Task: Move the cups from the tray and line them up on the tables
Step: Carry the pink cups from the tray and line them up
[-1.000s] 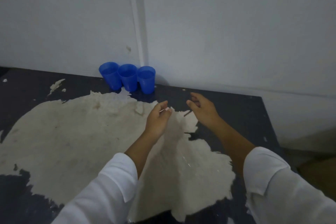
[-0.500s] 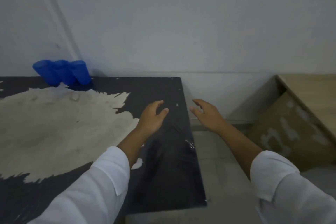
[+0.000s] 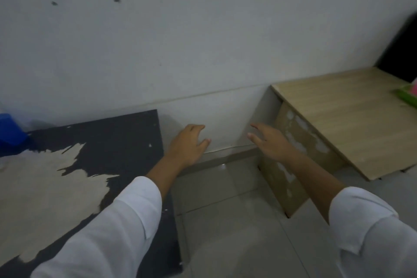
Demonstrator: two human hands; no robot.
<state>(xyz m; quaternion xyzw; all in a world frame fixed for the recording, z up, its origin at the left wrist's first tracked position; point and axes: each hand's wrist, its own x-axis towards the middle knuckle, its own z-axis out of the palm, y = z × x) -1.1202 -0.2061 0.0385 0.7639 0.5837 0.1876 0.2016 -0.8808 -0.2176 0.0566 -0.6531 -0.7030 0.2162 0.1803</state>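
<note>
1. Now both hands are empty. The left hand [image 3: 188,142] has its fingers [image 3: 198,127] loosely spread and slightly curved. The right hand [image 3: 270,142] reaches forward with its fingers apart. Neither holds anything.
2. Since half a second ago the view has swung to the right. The left hand, then over the dark table [image 3: 126,142], now hangs just past its right edge. The right hand is now near the wooden table [image 3: 352,119].
3. The blue cups [image 3: 9,130], earlier plain at the back of the dark table, are now only a blue patch at the picture's left edge, by the wall [image 3: 203,40] and well apart from both hands.
4. White sleeves [image 3: 126,221] cover both forearms.
5. The dark table has a large pale worn patch. Grey tiled floor [image 3: 225,221] lies between the two tables.
6. A green and pink thing [image 3: 406,95], too blurred to identify, sits at the right edge on the wooden table.
</note>
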